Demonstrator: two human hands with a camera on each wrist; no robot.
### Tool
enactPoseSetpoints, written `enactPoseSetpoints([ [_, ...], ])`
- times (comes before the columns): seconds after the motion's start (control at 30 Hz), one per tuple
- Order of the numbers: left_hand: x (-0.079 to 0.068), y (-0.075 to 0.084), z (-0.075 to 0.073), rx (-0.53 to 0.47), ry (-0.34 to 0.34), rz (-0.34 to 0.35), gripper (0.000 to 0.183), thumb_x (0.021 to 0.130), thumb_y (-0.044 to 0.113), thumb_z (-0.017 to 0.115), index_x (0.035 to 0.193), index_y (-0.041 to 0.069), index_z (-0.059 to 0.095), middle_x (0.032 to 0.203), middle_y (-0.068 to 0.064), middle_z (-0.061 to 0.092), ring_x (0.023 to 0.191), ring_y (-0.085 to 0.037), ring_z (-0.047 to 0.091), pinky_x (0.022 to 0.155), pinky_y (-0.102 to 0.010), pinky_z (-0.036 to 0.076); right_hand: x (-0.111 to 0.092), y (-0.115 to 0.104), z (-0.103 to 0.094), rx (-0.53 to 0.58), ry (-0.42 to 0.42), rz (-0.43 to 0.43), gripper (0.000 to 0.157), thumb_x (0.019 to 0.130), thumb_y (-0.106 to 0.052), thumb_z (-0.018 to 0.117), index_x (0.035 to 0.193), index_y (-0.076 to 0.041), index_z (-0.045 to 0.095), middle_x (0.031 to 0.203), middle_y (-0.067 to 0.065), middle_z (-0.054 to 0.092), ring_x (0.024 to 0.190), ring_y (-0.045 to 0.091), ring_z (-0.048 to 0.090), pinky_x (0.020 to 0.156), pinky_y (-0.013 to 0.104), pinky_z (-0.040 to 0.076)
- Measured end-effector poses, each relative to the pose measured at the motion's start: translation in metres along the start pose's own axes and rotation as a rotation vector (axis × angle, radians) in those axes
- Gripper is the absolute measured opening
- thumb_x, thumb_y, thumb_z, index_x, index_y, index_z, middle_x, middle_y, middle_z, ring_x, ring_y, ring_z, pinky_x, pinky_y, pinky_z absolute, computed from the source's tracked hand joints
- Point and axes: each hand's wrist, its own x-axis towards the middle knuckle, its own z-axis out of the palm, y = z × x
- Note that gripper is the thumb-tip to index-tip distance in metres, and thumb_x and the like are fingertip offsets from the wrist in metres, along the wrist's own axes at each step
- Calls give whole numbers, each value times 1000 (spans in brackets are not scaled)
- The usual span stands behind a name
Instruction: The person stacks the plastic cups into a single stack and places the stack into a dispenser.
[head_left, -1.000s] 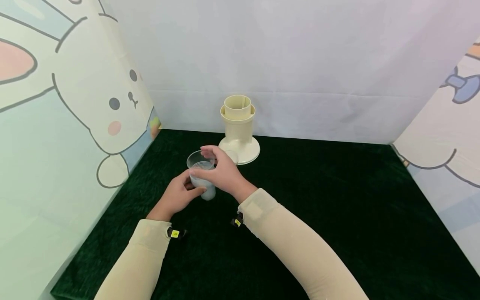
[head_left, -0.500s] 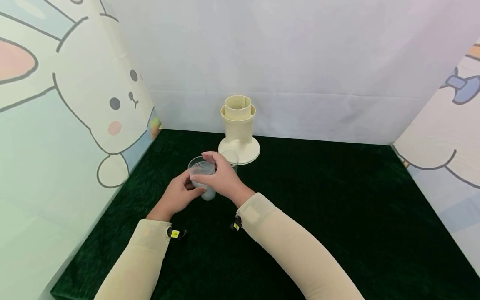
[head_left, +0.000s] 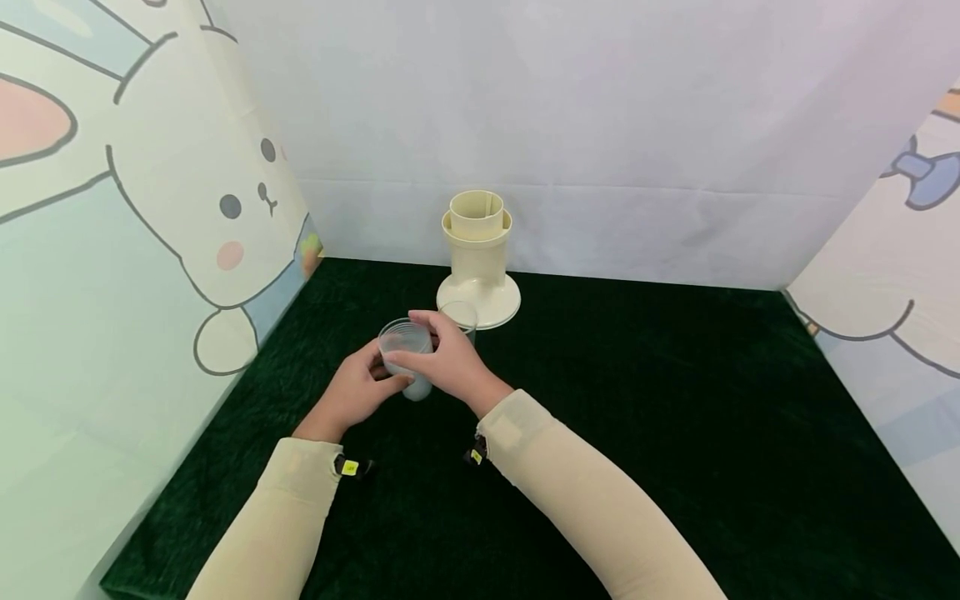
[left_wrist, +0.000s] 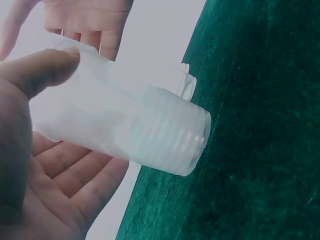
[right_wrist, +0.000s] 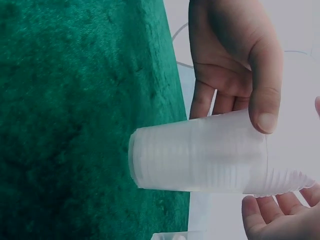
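Note:
A nested stack of clear, ribbed plastic cups (head_left: 405,337) stands upright between the two hands, left of centre in the head view. Around its lower part, my left hand (head_left: 354,390) grips with the thumb in front and fingers behind. My right hand (head_left: 454,365) holds the upper part near the rim, thumb on the near side, index finger across the far side. In the left wrist view the ribbed cup wall (left_wrist: 172,127) and base show. Close-set rims (right_wrist: 287,182) appear by the right fingertips in the right wrist view. Another clear cup (head_left: 462,313) stands behind the right hand, partly hidden.
A cream plastic stand (head_left: 477,262) with a round base and a double tube on top stands at the back, just beyond the lone cup. Dark green cloth (head_left: 675,417) covers the table. White and cartoon-printed curtains (head_left: 600,125) rise along its back and sides.
The right hand has moved down slightly, and the top rim of the cups has sunk lower with it. More of the lone cup shows behind. The left hand has stayed still.

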Motion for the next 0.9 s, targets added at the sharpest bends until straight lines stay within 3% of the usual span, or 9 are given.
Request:
enactPoseSetpoints([
  [0.33,1,0,2,5,14,10,61,96,20,75,149,9,48,141,-13,57,121,-29,63,99,-48,54,-3,4,-1,-3,5,29,71,96,-41,75,156,-23,43,156,-4,44,131,20,50,105,46,49],
  [0.53,2,-3,3,1,26,12,61,96,26,76,149,12,48,140,-10,58,123,-26,62,100,-47,54,-4,5,-1,-6,21,36,68,96,-43,74,155,-28,44,155,-6,44,131,19,50,103,46,49],
  [0.9,2,-1,1,-30,76,2,75,92,30,80,154,13,40,146,-10,53,127,-27,59,102,-49,51,-3,6,-3,-21,3,24,72,95,-49,73,156,-28,43,155,-6,44,131,19,50,106,46,48],
])
